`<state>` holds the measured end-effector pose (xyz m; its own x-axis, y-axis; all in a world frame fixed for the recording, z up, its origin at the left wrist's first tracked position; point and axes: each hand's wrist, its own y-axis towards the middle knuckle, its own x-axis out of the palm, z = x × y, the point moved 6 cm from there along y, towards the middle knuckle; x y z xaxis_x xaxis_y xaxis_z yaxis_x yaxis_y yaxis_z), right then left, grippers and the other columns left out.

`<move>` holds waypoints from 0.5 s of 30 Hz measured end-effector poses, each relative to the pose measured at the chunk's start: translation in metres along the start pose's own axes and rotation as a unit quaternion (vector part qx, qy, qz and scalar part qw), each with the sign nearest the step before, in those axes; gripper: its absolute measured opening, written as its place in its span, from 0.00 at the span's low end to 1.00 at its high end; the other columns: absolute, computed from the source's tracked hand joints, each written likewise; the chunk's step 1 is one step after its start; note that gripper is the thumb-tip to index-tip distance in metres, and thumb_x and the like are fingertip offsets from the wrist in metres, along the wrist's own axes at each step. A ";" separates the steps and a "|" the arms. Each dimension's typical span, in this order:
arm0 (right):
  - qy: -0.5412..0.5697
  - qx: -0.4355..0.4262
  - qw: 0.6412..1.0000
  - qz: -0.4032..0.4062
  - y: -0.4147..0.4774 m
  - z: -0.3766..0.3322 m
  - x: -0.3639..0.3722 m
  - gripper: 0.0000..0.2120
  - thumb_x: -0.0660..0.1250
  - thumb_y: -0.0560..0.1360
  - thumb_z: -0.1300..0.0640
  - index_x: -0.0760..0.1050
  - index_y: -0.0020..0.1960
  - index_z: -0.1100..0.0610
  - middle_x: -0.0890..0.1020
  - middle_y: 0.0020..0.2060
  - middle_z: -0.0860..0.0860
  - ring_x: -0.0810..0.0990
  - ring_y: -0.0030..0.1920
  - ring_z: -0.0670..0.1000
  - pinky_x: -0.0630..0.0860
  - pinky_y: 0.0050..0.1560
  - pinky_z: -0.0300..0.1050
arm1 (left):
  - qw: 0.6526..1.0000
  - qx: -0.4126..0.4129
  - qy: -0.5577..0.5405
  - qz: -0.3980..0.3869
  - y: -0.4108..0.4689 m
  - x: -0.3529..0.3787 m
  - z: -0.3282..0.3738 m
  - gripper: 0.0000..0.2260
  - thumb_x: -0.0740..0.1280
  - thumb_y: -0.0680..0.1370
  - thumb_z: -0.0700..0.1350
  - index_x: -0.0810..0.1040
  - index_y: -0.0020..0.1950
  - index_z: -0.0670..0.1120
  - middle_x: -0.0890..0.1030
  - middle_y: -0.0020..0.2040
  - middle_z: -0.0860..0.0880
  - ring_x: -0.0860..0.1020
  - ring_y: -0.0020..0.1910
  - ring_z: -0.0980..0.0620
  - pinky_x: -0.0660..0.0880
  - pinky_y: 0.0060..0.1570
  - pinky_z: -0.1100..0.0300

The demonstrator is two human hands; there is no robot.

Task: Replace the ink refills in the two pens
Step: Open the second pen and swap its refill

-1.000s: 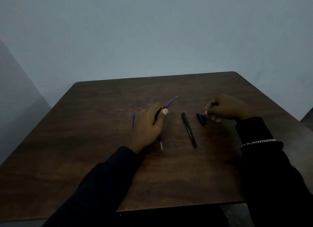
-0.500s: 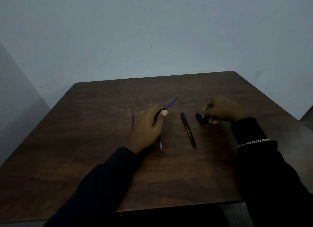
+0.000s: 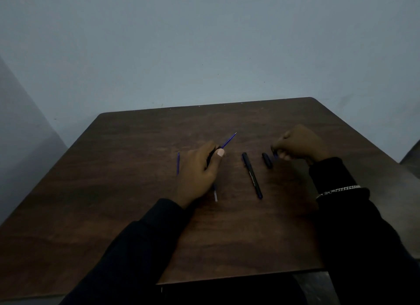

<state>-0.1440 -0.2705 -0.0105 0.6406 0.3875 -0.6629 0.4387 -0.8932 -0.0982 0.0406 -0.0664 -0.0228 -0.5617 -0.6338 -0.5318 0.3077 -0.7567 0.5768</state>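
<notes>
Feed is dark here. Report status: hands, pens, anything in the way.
Left hand shut on a pen part, blue refill sticking out. Right hand pinching a small dark piece. Black pen and cap lie between them. Nothing in the way.

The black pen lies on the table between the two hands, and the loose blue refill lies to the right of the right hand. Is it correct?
Not quite. In the head view the loose blue refill lies left of the left hand. The black pen is indeed between the hands.

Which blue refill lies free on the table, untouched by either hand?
The blue refill left of the left hand; the other pokes out of that hand's grip.
</notes>
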 end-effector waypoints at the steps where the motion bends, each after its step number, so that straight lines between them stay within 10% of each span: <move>1: 0.037 0.005 0.999 -0.003 -0.001 -0.001 -0.001 0.09 0.73 0.74 0.63 0.82 0.40 0.70 0.82 0.30 0.58 0.80 0.30 0.53 0.80 0.34 0.45 | 1.000 -0.002 -0.003 -0.001 0.000 0.000 0.000 0.18 0.59 0.86 0.54 0.76 0.43 0.44 0.78 0.34 0.46 0.76 0.33 0.48 0.72 0.35 0.46; 15: 0.317 -0.078 0.939 -0.107 -0.023 -0.033 0.015 0.07 0.66 0.80 0.64 0.80 0.44 0.62 0.85 0.39 0.55 0.82 0.36 0.49 0.80 0.38 0.39 | 1.000 -0.001 0.009 -0.006 -0.001 -0.001 0.001 0.17 0.59 0.86 0.53 0.77 0.45 0.43 0.78 0.34 0.46 0.76 0.33 0.49 0.73 0.36 0.46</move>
<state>-0.1240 -0.2368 0.0061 0.7519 0.6565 -0.0604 0.6556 -0.7542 -0.0360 0.0401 -0.0648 -0.0217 -0.5514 -0.6268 -0.5505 0.3026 -0.7652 0.5682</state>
